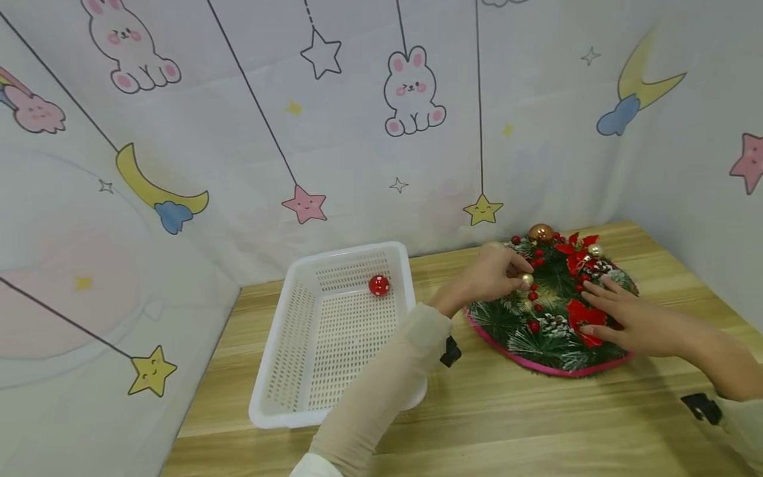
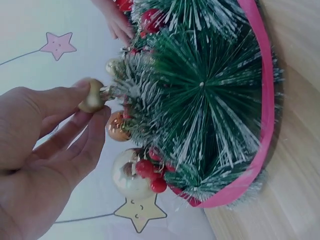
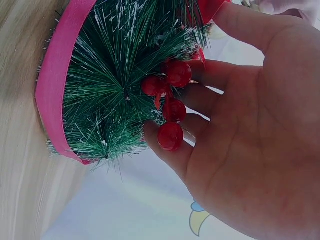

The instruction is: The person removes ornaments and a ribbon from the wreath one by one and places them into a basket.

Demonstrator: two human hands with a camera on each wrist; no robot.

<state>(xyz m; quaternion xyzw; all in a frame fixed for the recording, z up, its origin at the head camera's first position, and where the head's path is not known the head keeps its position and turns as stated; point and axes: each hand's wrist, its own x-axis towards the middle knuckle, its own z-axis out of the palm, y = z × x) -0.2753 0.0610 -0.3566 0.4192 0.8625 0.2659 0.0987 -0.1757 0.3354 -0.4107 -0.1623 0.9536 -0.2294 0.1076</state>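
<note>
A Christmas wreath (image 1: 497, 326) lies on the table, its snowy green needles edged with a pink ribbon (image 2: 267, 80). My left hand (image 1: 490, 273) is over its left side, pinching a small gold bauble (image 2: 91, 97) between thumb and fingers. The bauble's cap faces the needles; whether it is attached cannot be told. My right hand (image 1: 640, 321) rests on the wreath's right side, fingers extended beside a red poinsettia (image 1: 584, 321). In the right wrist view, red berries (image 3: 171, 136) lie against its fingers. A larger pale bauble (image 2: 131, 175) and an orange bauble (image 2: 118, 126) sit on the wreath.
Left of the wreath stands a white plastic basket (image 1: 271, 361) with a red, white-spotted ball (image 1: 379, 285) inside. The wooden table (image 1: 507, 424) meets a fabric backdrop (image 1: 357, 152) printed with bunnies, stars and moons. Pine cones (image 1: 554, 324) also sit on the wreath.
</note>
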